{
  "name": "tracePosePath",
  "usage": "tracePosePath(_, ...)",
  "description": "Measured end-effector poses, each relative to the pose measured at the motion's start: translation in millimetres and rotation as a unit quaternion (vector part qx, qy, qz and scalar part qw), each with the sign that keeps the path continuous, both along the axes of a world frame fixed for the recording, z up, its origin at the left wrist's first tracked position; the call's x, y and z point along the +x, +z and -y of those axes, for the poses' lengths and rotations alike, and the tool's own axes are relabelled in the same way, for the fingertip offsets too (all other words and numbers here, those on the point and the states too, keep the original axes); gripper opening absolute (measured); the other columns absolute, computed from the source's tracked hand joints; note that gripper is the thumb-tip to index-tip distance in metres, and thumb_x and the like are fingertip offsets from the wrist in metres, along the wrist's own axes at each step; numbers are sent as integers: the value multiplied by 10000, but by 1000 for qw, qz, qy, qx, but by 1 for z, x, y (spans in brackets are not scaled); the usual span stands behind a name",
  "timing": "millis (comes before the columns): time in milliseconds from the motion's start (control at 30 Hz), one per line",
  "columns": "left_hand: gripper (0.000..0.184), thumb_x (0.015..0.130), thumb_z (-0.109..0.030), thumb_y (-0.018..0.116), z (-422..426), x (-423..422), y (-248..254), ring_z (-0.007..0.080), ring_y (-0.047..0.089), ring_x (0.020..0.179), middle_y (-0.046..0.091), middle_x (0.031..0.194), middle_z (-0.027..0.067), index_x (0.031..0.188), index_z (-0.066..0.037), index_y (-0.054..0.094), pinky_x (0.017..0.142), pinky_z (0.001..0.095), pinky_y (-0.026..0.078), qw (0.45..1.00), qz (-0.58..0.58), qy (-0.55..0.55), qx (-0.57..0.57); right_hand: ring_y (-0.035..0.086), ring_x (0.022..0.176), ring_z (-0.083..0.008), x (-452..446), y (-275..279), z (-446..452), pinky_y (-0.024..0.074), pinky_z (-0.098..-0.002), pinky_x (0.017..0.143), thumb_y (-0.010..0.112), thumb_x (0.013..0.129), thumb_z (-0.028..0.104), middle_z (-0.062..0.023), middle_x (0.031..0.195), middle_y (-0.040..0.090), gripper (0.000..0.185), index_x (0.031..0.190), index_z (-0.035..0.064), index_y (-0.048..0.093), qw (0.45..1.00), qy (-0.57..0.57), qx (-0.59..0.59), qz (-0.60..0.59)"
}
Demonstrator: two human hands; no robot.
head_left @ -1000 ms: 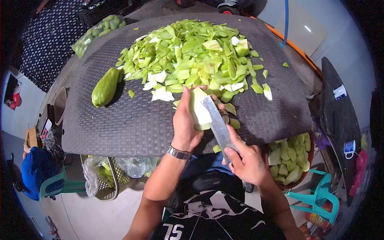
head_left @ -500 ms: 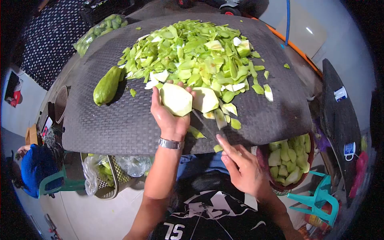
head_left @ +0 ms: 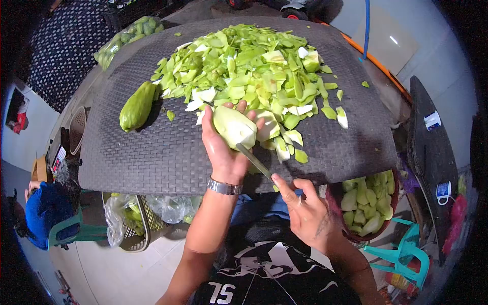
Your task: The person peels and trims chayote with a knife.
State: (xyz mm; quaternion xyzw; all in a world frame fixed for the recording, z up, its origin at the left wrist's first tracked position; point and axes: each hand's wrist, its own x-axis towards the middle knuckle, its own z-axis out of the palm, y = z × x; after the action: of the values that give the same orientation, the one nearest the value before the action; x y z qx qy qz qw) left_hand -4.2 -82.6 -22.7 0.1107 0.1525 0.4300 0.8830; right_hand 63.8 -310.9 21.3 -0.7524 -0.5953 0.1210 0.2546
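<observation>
My left hand (head_left: 223, 160), with a metal watch at its wrist, cradles a peeled chayote half (head_left: 231, 124), thumb on one side and fingers behind. A knife (head_left: 256, 162) is gripped in my right hand (head_left: 309, 213), its blade tip touching the lower end of that half. Just right of the left fingertips, another pale cut chayote piece (head_left: 268, 127) lies on the table, partly hidden. Beyond both hands rises a big heap of green chayote peels (head_left: 239, 76) with white scraps. One whole unpeeled chayote (head_left: 137, 107) rests left of the heap.
All this lies on a dark woven-pattern table (head_left: 152, 168). Below its right edge stands a tub of peeled chayote pieces (head_left: 368, 201). A basket (head_left: 145, 223) with plastic bags is at lower left, a teal stool (head_left: 401, 254) at lower right. A person in blue (head_left: 48, 213) sits far left.
My left hand has shifted slightly right, tilting the chayote half. The knife has come up from below, and its tip now meets the half's lower end.
</observation>
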Motion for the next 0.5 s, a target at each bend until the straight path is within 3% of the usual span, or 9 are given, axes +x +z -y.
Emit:
tracePosePath(233,497,1030,-552,520,11,1,2,364,660,1074,616,1278,187,1203,-86,525,1005,629,522,999,-32,26,29,710,826,-370,-3,-7,2,607,-463,700,650,850,-36,-158,1185,551,830,1588,268,423,1000,9,9,19)
tracePosePath(333,498,1033,-552,511,24,5,2,377,662,1074,613,1280,193,1192,-81,530,997,607,533,997,-36,58,41,684,750,-385,-10,-12,-5,577,-466,650,650,843,-88,-173,1146,561,765,1526,235,531,997,-17,73,30)
tracePosePath(500,493,1043,-532,499,36,9,0,392,666,1065,612,1272,192,1172,-58,540,996,561,545,993,-48,101,46,697,819,-399,-13,-24,-10,602,-468,676,670,808,-68,-198,1194,534,855,1572,245,452,997,-13,62,34)
